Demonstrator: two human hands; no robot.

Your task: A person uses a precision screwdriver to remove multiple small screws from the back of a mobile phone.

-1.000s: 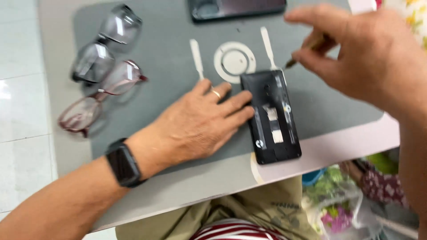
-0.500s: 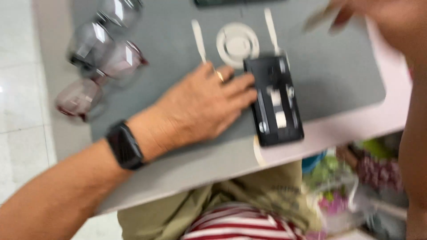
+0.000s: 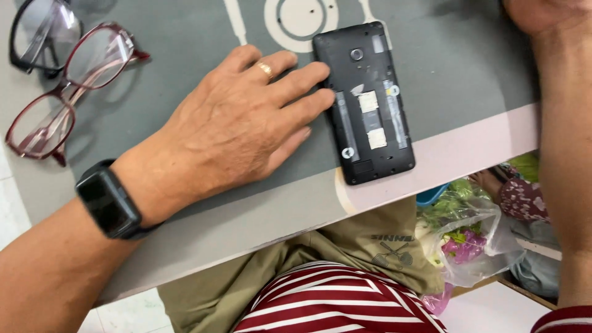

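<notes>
The black phone [image 3: 367, 105] is lying back-up with its cover off, near the front edge of the worktop [image 3: 259, 216], on a grey mat [image 3: 456, 74]. Two pale rectangular stickers [image 3: 372, 120] are sitting one above the other in its open battery bay, with a small round white mark below them at the left. The left hand [image 3: 240, 126] is resting flat on the mat, its fingers [image 3: 302, 102] spread and released, the tips touching the phone's left side. A black watch [image 3: 111, 200] is sitting on that wrist. The right hand [image 3: 542, 12] is showing only partly at the top right corner; whether its fingers are grasping anything cannot be told. Red-framed glasses [image 3: 68, 92] and dark-framed glasses [image 3: 40, 31] are lying at the left. A clear plastic bag [image 3: 468, 237], apparently holding greens, is sitting below the worktop.
</notes>
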